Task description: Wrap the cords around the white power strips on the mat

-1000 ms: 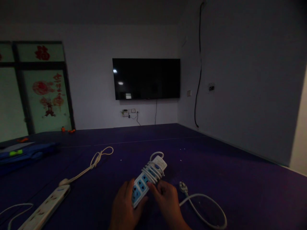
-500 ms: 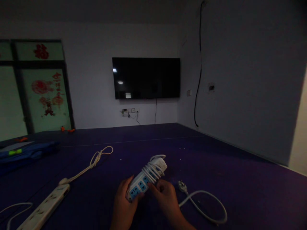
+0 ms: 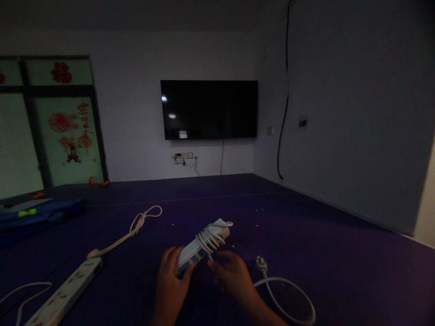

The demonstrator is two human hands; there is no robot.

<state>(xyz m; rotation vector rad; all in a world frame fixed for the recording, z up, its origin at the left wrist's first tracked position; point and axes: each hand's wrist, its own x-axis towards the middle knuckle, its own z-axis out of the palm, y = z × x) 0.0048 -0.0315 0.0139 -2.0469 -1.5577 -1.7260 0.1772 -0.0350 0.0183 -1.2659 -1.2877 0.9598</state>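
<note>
My left hand (image 3: 172,277) is closed around the near end of a white power strip (image 3: 190,250) with blue sockets, held tilted above the purple surface. Several turns of its white cord (image 3: 208,239) are wound around the far half. My right hand (image 3: 233,274) pinches the cord just below the strip, thumb and fingers together. From behind that hand the loose cord runs out to the right in a wide loop, ending in a plug (image 3: 261,263) that lies on the surface.
At the left lies a second, longer white power strip (image 3: 64,296) with its cord knotted in a bundle (image 3: 137,222). Blue folded cloth (image 3: 50,213) lies farther left. Small white bits are scattered on the purple surface (image 3: 210,203). A television (image 3: 209,109) hangs on the far wall.
The held strip has rolled, so its sockets now face more toward the right and its plain side shows. My right hand has shifted slightly right, pulling the cord; the loose loop has moved a little.
</note>
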